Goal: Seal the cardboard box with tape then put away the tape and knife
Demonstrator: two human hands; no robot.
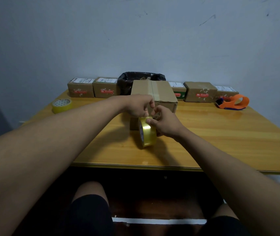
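Observation:
A brown cardboard box (159,92) stands in the middle of the wooden table (221,133), with a strip of tape along its top seam. In front of it a yellowish roll of tape (146,132) stands on edge. My right hand (165,124) grips the roll from its right side, thumb on its top. My left hand (140,105) pinches at the top of the roll, where the tape's free end seems to be; the end itself is too small to make out. No knife is visible.
A second tape roll (62,105) lies flat at the table's left. An orange tape dispenser (233,102) sits at the right. Several small labelled boxes (81,87) and a black bag (127,80) line the back edge by the wall.

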